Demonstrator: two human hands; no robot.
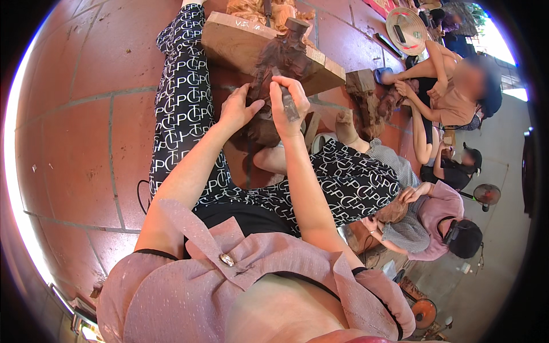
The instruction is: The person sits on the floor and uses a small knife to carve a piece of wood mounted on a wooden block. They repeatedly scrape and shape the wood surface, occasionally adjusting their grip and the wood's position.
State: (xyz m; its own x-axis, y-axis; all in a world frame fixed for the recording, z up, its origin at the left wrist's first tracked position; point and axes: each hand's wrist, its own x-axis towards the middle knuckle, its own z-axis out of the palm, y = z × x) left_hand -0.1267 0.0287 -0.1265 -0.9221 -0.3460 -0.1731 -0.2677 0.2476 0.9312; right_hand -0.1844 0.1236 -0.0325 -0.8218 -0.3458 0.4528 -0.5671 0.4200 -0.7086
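Note:
A dark brown wood carving [284,52] with a knobby, detailed surface leans against a thick pale wood block, its lower part between my forearms. My left hand [239,110] is at the carving's left side, thumb apart from the fingers, and seems to grip its edge; the fingertips are partly hidden. In my right hand [289,103] is a short, greyish, flat-sided tool [291,107], fingers closed round it and its tip toward the carving. I cannot make out its exact kind.
The pale wood block [240,40] has orange shavings [251,10] on top. My patterned trouser legs [186,103] flank the work. To the right, another carved wood piece [366,100] stands near a person, and more people sit farther along. Red tiles [74,148] cover the floor.

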